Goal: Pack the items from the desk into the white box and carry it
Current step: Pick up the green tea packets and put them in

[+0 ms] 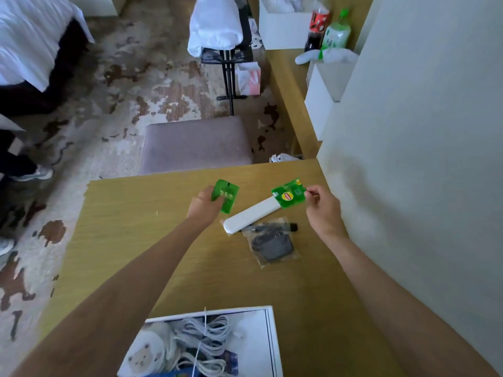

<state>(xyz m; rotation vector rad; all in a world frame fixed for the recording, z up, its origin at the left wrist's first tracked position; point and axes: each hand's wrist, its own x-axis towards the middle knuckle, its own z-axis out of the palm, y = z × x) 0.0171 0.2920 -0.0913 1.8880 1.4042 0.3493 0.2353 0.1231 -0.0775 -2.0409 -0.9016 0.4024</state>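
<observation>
I see soft, even daylight, faint shadows on the wall point(408, 159), slight overall blur, wide-angle bending at edges.

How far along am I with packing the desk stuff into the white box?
Partly done. The white box already holds coiled white cables and a bear-print item. In hand: the left hand grips a green packet, and the right hand pinches a second green packet, both above the desk. Left to do: a long white device and a clear bag holding something dark lie unpacked, then comes the carrying.
</observation>
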